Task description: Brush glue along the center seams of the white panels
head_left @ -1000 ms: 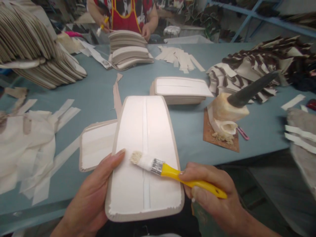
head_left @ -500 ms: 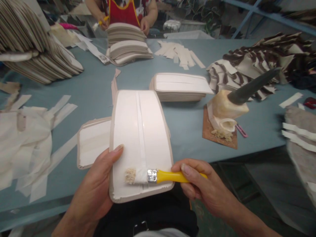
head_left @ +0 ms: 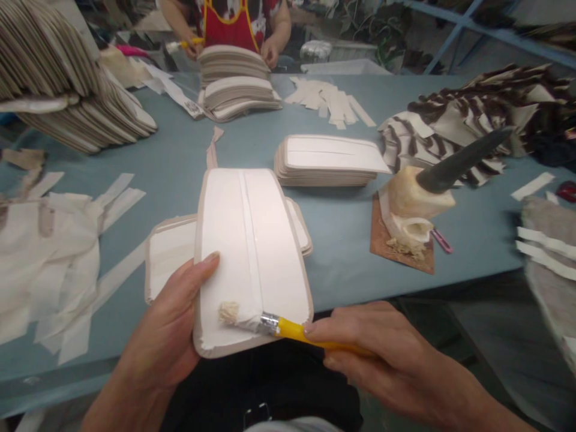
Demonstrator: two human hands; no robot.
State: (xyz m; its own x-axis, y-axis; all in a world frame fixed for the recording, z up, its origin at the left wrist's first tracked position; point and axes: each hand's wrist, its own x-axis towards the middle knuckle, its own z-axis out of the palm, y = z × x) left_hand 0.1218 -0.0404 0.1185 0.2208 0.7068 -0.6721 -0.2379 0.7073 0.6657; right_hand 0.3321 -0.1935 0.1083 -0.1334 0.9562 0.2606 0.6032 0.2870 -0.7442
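A curved white panel (head_left: pixel 229 234) with a beige edge and a strip down its middle is tilted up in front of me. My left hand (head_left: pixel 168 324) grips its left edge, thumb on the white face and fingers hidden behind. In my right hand (head_left: pixel 373 348) is a paintbrush (head_left: pixel 292 329) with a yellow handle and metal ferrule. Its pale bristles rest against the lower part of the panel. Behind the panel, similar pieces (head_left: pixel 171 249) lie on the table, partly covered by it.
On the blue-green table (head_left: pixel 342 252) lies a stack of white panels (head_left: pixel 328 156). A cut-open plastic container (head_left: pixel 418 198) with a dark handle stands on a brown board (head_left: pixel 380 240). Fabric strips (head_left: pixel 67 258) lie left; tall panel stacks (head_left: pixel 108 102) stand behind. Across, a person in a red apron (head_left: pixel 227 24) holds another brush.
The panel has shifted slightly left and up in my left hand. The brush has moved a little left, its handle now angled downward to the right, and my right hand has turned over it.
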